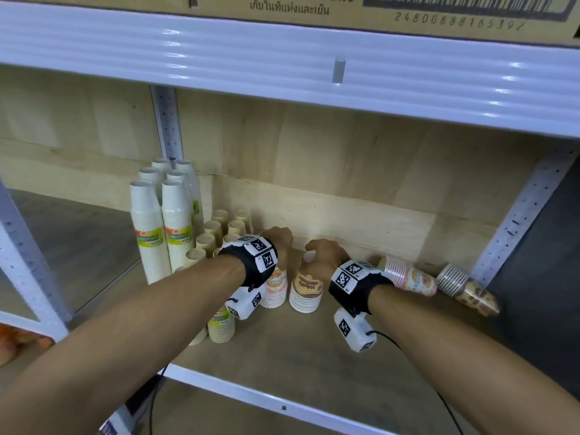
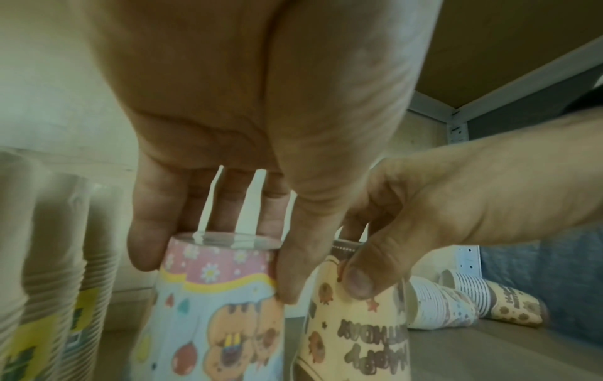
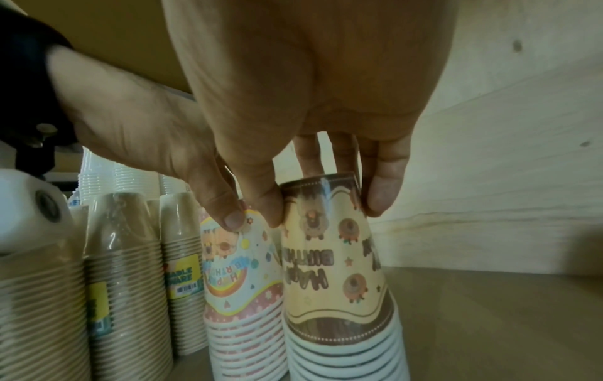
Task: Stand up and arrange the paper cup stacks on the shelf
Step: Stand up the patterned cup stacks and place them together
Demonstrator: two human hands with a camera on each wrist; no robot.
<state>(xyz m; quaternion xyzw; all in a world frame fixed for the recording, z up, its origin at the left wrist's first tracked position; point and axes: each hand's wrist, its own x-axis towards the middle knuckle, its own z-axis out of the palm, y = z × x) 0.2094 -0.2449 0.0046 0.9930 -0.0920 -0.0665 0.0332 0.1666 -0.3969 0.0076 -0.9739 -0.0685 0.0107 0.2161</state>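
Two printed birthday cup stacks stand rims down, side by side on the wooden shelf [image 1: 314, 350]. My left hand [image 1: 280, 246] grips the top of the pink-and-blue stack [image 1: 276, 291], thumb and fingers curled round it [image 2: 221, 296]. My right hand [image 1: 320, 254] grips the top of the brown-and-yellow stack [image 1: 307, 291] the same way [image 3: 336, 270]. The two hands nearly touch. To the right, a second pink stack [image 1: 408, 276] and a second brown stack [image 1: 467, 288] lie on their sides against the back wall.
Tall white cup stacks [image 1: 147, 237] stand at the left by the upright post. Shorter kraft-coloured stacks [image 1: 213, 230] stand between them and my left wrist. An upper shelf beam [image 1: 282, 67] hangs overhead. A white post [image 1: 521, 215] bounds the right side.
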